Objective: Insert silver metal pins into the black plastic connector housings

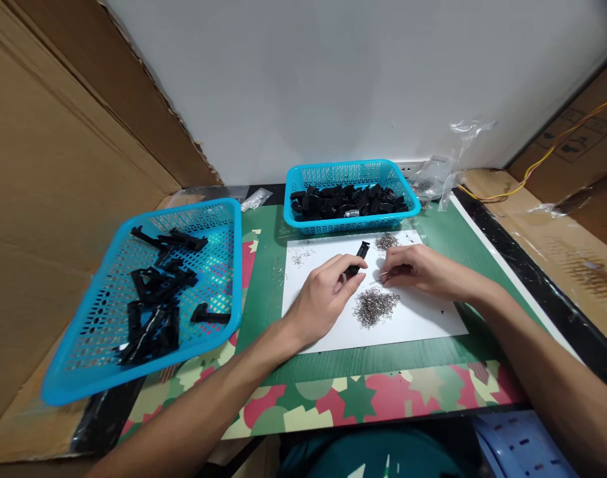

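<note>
Pinched between the thumb and fingers of my left hand is a narrow black plastic part, tilted with its far end pointing away from me. To its right, my right hand is closed at the fingertips around a small, thin metal piece, too small to make out clearly. Both hands are over a white sheet of paper. A pile of small metal springs or clips lies just below the hands, and a smaller pile sits behind my right fingers.
A blue basket full of black parts stands at the back. Another blue basket, at the left, holds several long black parts. Loose metal bits lie on the paper's left side. Cardboard rises at the left; clear plastic bags lie back right.
</note>
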Demonstrator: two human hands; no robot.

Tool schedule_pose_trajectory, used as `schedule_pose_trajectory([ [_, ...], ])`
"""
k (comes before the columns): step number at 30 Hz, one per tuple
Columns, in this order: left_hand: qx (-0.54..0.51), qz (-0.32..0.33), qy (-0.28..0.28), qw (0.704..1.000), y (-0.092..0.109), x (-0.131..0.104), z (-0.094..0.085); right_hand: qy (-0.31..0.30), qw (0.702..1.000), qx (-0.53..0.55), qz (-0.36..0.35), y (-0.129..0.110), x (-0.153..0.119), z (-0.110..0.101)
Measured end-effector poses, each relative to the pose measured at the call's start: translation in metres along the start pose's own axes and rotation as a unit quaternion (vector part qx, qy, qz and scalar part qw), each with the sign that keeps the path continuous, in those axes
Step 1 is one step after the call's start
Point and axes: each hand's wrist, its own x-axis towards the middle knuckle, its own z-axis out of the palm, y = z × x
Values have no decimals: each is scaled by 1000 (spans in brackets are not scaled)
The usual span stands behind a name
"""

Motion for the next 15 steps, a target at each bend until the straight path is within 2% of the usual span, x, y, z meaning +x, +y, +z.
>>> schedule_pose_trajectory([
  [6, 5, -3, -3, 1000, 1, 0, -1, -18, 1000, -22, -5, 0, -1, 2],
  [15, 10, 14, -5, 1000, 0, -1, -1, 30, 998, 46, 16, 1, -3, -4],
])
